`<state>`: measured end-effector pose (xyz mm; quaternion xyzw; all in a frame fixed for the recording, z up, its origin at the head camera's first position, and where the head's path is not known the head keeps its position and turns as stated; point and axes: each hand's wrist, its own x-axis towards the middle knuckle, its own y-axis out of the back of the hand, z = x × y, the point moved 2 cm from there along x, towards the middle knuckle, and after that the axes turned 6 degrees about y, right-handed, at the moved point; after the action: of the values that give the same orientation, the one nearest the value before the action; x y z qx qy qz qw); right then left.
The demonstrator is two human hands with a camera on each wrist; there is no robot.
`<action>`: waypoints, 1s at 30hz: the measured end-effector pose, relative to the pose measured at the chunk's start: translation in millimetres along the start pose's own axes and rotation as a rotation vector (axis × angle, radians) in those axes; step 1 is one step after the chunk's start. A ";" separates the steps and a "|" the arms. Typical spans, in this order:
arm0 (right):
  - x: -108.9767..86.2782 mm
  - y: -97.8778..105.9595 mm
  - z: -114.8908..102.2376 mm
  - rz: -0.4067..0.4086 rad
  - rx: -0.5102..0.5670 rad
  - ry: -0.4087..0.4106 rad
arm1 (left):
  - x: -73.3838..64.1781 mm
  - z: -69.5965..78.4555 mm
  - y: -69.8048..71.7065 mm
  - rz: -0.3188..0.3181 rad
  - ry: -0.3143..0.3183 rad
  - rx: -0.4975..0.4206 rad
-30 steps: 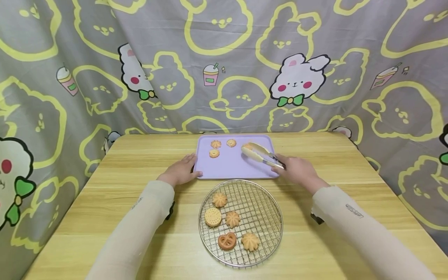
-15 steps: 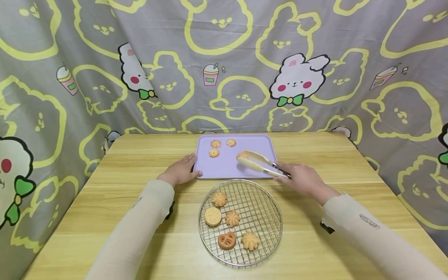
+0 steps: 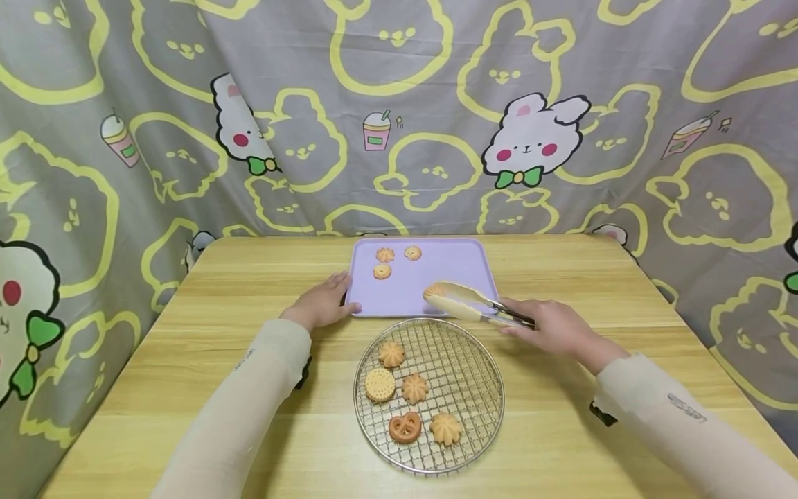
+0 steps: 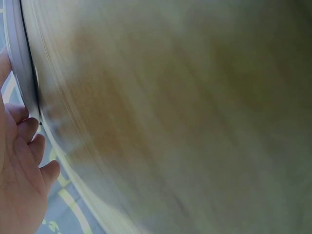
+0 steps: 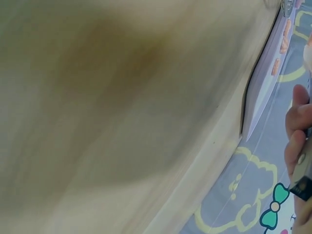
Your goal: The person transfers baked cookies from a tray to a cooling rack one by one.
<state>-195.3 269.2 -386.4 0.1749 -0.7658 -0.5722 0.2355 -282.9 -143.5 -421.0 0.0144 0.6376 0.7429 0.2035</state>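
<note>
My right hand [image 3: 555,326] grips metal tongs [image 3: 511,314] with cream-coloured tips. Between those tips is a scalloped cookie [image 3: 433,290], over the front part of a lavender tray [image 3: 368,298]. In the right wrist view, the curled fingers [image 5: 298,117] of that hand show at the right edge around the tongs' handle. My left hand [image 3: 319,303] holds the tray's left side near the front corner, thumb over the rim and fingers along the outside. Toward the tray's back left lie a flower-shaped cookie [image 3: 385,254] and two round cookies, one being a ring-like cookie [image 3: 382,272].
A round wire rack [image 3: 474,367] stands in front of the tray on the wooden table [image 3: 262,430]. On its left and front parts lie flower-shaped cookies [image 3: 414,389], a round dotted biscuit [image 3: 380,385] and a brown pretzel-shaped cookie [image 3: 405,427]. A patterned curtain [image 3: 430,166] hangs behind the table.
My right hand has moved right and toward me, drawing the tongs and their cookie from the tray's back right to its front. The left hand stays at the tray.
</note>
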 end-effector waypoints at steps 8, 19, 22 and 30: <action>-16.9 -0.6 4.7 0.002 -0.002 0.089 | 1.7 0.2 0.7 0.001 0.003 0.014; -33.5 -1.2 6.6 0.019 0.026 0.188 | -0.9 0.9 1.3 0.004 -0.001 0.009; -37.5 -1.1 6.3 0.015 0.028 0.214 | -1.5 1.0 1.6 0.005 -0.004 0.005; -48.9 -0.5 5.3 0.020 0.061 0.277 | -1.2 0.7 2.5 -0.003 0.003 0.000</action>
<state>-157.9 299.6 -395.9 0.2518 -0.7445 -0.5168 0.3394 -282.3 -143.5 -418.2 0.0124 0.6381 0.7425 0.2035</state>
